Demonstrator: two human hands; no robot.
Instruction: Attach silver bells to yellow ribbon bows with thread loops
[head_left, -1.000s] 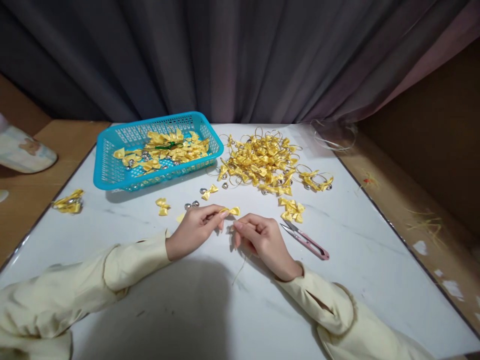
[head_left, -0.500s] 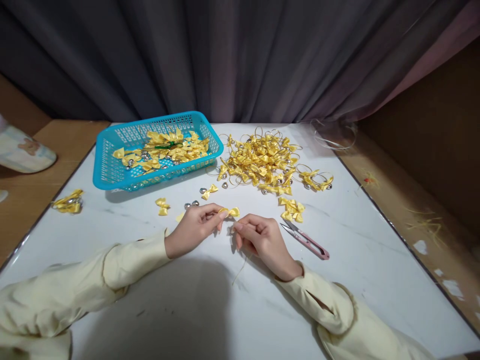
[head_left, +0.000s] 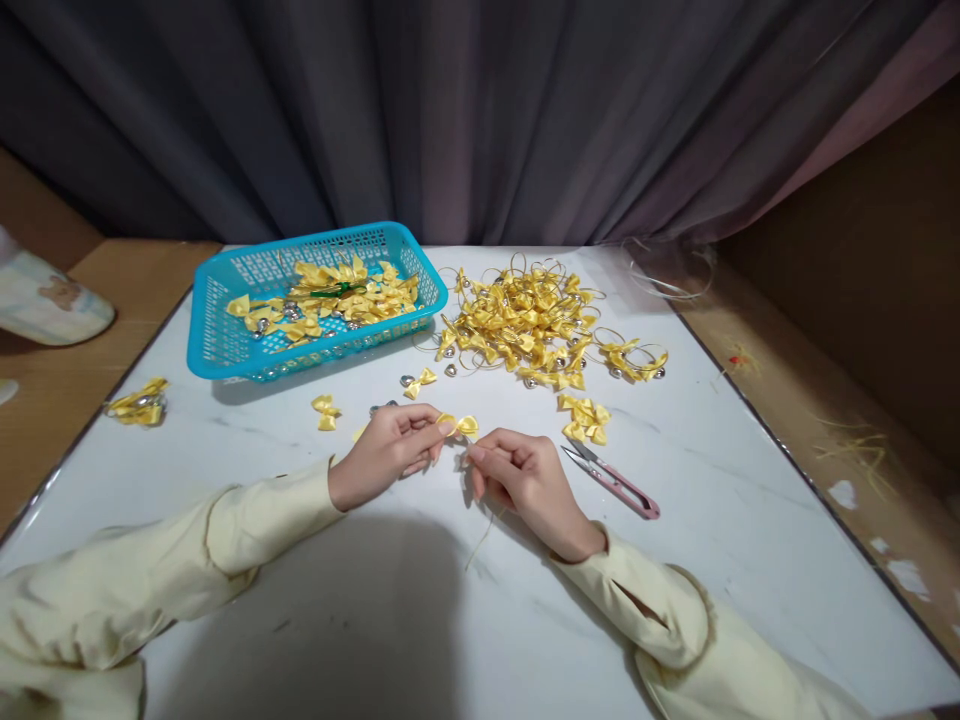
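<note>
My left hand [head_left: 394, 443] pinches a yellow satin bow [head_left: 465, 426] by its left end, between thumb and forefinger. Just right of it, my right hand [head_left: 517, 475] is closed in a pinch on a thin pale thread [head_left: 480, 542], whose loose tail hangs below the fingers. Whether something small sits at those right fingertips is too fine to make out. Small silver bells [head_left: 382, 408] lie behind my left hand, partly hidden. Pink thread snips [head_left: 611, 480] rest on the table, right of my right hand, blades toward the bows [head_left: 583, 418].
A blue plastic basket [head_left: 199, 330] holds yellow bows, bells and a green-tied bundle. Beside it lies a heap of bows on gold loops [head_left: 525, 320]. A bow cluster [head_left: 141, 402] sits at the left table edge, a cup [head_left: 56, 300] beyond. Clear plastic [head_left: 637, 275] lies at back right.
The bow in my left fingers has turned slightly, and both its loops now show more fully. My right hand has hardly moved.
</note>
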